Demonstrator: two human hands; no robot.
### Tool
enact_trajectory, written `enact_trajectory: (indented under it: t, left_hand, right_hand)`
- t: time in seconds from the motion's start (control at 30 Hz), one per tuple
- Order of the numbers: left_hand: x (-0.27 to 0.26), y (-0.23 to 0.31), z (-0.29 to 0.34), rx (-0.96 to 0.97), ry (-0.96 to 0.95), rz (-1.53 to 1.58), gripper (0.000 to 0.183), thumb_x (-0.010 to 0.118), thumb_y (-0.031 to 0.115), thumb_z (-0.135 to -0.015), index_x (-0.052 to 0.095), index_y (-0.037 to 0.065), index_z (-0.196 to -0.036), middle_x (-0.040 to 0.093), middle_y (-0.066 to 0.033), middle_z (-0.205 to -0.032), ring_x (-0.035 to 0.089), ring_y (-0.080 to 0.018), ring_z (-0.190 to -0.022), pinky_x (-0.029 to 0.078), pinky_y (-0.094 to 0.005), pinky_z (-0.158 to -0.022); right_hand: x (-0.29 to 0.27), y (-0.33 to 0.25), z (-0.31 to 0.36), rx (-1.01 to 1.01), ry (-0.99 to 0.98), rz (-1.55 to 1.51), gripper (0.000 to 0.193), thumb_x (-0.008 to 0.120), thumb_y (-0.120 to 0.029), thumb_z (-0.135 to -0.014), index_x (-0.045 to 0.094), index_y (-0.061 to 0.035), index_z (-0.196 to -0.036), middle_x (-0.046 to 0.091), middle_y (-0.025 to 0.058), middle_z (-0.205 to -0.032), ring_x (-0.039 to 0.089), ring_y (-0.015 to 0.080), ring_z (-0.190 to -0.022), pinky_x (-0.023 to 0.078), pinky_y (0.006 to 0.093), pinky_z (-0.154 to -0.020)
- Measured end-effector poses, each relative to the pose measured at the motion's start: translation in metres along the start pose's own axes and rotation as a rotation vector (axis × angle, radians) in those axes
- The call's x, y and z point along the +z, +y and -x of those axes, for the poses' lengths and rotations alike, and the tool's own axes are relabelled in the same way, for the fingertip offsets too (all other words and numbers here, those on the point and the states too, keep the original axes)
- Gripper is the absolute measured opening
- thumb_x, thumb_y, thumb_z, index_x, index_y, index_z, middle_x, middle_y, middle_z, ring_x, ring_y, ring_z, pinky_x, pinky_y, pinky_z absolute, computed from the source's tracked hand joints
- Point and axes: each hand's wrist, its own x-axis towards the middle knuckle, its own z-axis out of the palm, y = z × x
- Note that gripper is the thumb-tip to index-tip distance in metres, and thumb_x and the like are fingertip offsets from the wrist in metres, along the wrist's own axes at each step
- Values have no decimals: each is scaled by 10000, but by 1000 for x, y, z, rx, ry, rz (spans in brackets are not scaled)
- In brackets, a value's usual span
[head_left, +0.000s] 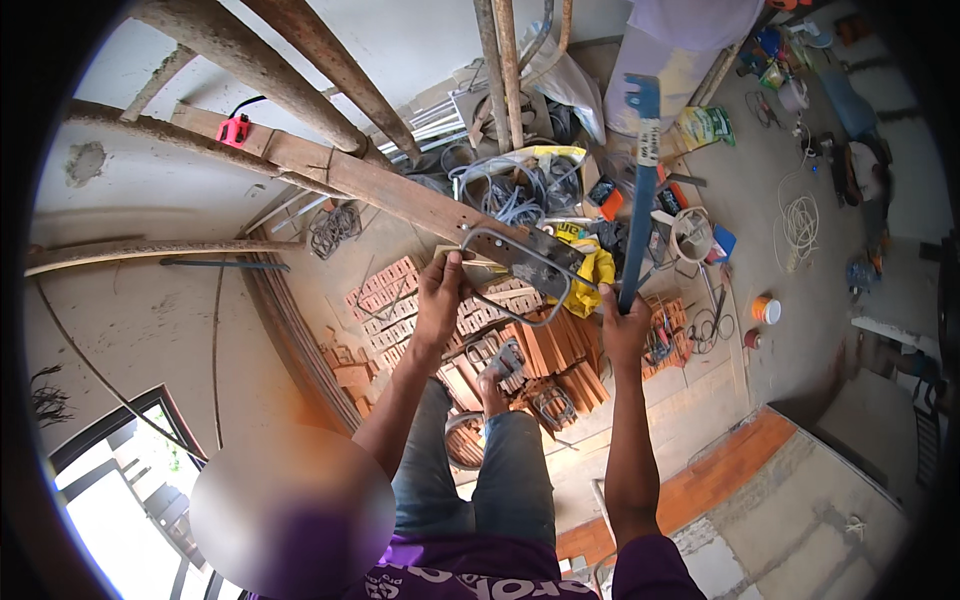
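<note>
A bent steel rod stirrup [520, 245], roughly rectangular with rounded corners, lies over the end of a wooden plank [375, 190] that carries several metal pins and a dark plate. My left hand [437, 295] is closed, pinching the rod at the stirrup's left side. In my right hand [625, 325] is the lower end of a blue rebar bending bar [643, 190], with a notched head at the top and a pale label partway along. That bar stands nearly upright in view. My right fingertips are close to the stirrup's right side; whether they touch it I cannot tell.
Rusty poles [260, 70] slant in at the upper left, and a red tool [233, 130] sits on the plank. Beneath are stacked hollow bricks [385, 290], a yellow bag [597, 268] and coiled hoses [520, 185]. A bucket [690, 235] stands to the right.
</note>
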Motion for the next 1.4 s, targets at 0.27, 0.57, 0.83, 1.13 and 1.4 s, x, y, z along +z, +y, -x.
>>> enact_trajectory:
  t: [0.27,0.57,0.83,1.13,1.4]
  left_hand:
    - [-15,-16,-9,-73,-9,157,300,474,298,-1026,560,20,-953,387,46,-643,413,-72,-572,502,-261,-591]
    - [-24,-31,-15,-84,23,211,327,514,328,-1009,555,7,-960,461,20,-634,459,-72,-514,494,-233,-542]
    - [-18,-16,-20,-138,-1,136,290,531,313,-1004,543,39,-907,413,36,-672,386,-58,-545,499,-266,-560]
    - [-22,-7,-23,-162,-33,-23,335,567,359,-979,605,28,-958,392,65,-604,360,-37,-497,426,-230,-491]
    - [-21,0,-33,-175,-29,-133,387,596,404,-955,623,24,-886,393,66,-591,383,-43,-522,388,-239,-485]
  right_hand:
    - [13,-13,2,-12,-8,143,269,682,-265,-912,638,-1,-894,503,3,-602,418,106,-543,380,295,-530]
    - [-25,-7,3,-85,1,37,347,655,-338,-916,620,3,-971,545,27,-703,471,119,-629,404,318,-583]
    - [-107,6,48,243,56,-107,360,532,-362,-969,549,-36,-816,444,-28,-653,403,58,-584,316,237,-521]
    - [-152,-2,49,111,-102,49,507,438,-515,-992,553,-38,-867,461,-4,-708,409,93,-658,335,261,-607]
    - [-207,2,-37,-331,-202,666,249,624,-271,-917,585,-26,-904,531,95,-713,519,228,-704,418,373,-708]
